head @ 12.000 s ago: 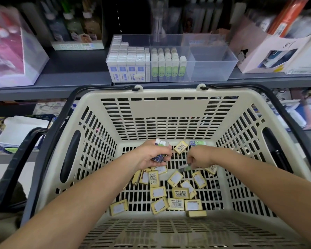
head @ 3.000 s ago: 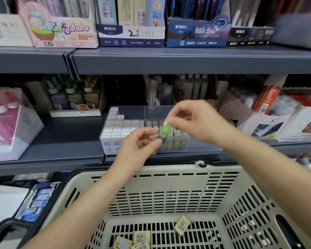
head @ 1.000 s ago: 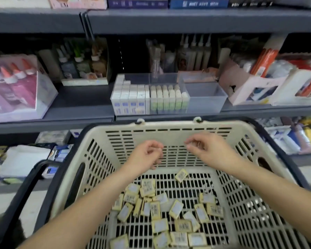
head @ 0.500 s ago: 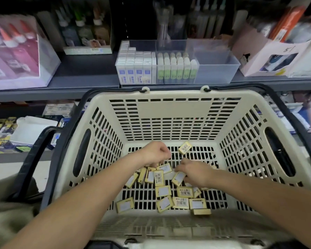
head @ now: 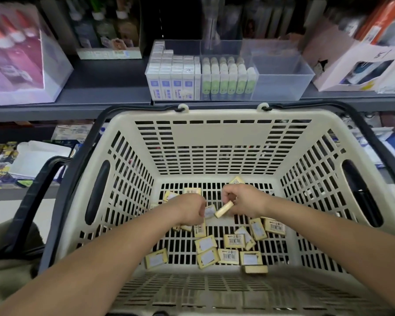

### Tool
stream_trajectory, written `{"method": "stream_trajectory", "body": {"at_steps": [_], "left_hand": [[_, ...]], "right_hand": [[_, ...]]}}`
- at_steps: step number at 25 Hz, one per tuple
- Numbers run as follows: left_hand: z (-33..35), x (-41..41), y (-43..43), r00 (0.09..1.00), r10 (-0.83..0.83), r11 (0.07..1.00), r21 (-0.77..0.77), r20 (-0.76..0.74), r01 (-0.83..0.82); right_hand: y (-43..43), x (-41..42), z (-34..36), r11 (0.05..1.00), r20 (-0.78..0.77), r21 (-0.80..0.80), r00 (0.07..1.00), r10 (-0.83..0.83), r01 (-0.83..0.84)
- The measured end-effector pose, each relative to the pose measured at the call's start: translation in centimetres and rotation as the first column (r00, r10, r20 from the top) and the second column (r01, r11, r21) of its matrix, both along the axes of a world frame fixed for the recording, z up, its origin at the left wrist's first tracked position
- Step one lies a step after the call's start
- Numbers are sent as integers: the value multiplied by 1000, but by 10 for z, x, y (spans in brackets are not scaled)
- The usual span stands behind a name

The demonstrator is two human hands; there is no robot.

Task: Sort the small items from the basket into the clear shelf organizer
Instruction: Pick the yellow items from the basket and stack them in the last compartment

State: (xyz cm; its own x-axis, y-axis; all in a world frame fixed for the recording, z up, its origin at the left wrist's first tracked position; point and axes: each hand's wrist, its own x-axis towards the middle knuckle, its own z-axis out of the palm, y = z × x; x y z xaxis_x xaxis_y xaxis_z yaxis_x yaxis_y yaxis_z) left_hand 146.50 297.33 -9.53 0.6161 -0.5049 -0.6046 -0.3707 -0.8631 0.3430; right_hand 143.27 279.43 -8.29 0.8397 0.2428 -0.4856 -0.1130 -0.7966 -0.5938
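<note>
A cream slotted basket with black handles fills the lower view. Several small yellow boxes with white labels and barcodes lie scattered on its floor. Both my hands are down inside it. My right hand pinches one yellow box lifted off the floor. My left hand is curled over another small yellow box, its fingers mostly hidden. On the shelf behind stands the clear shelf organizer, holding rows of white-and-blue boxes and green-labelled sticks; its right compartment is bare.
A pink display box of bottles stands at the left of the grey shelf. A white-and-pink carton stands to the right of the organizer. More packaged goods sit on the lower shelf at left.
Since half a second ago my right hand has lifted a yellow box off the basket floor. My left hand has shifted slightly lower onto the pile. Earlier, a green stick went to the organizer.
</note>
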Motion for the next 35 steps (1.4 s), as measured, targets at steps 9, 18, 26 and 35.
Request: {"method": "stream_trajectory", "body": {"at_steps": [9, 18, 26, 35], "left_hand": [[22, 25, 0, 651, 538, 561, -348, -536, -751], [29, 24, 5, 375, 249, 473, -226, -893, -852], [19, 17, -1, 459, 385, 500, -237, -801, -833], [12, 20, 3, 507, 466, 518, -241, -725, -821]], "right_hand": [[4, 11, 30, 897, -81, 381, 974, -211, 226], [7, 12, 37, 906, -76, 371, 979, -189, 204], [7, -19, 1, 783, -280, -398, 876, 393, -479], [16, -19, 5, 885, -218, -236, 910, 353, -401]]}}
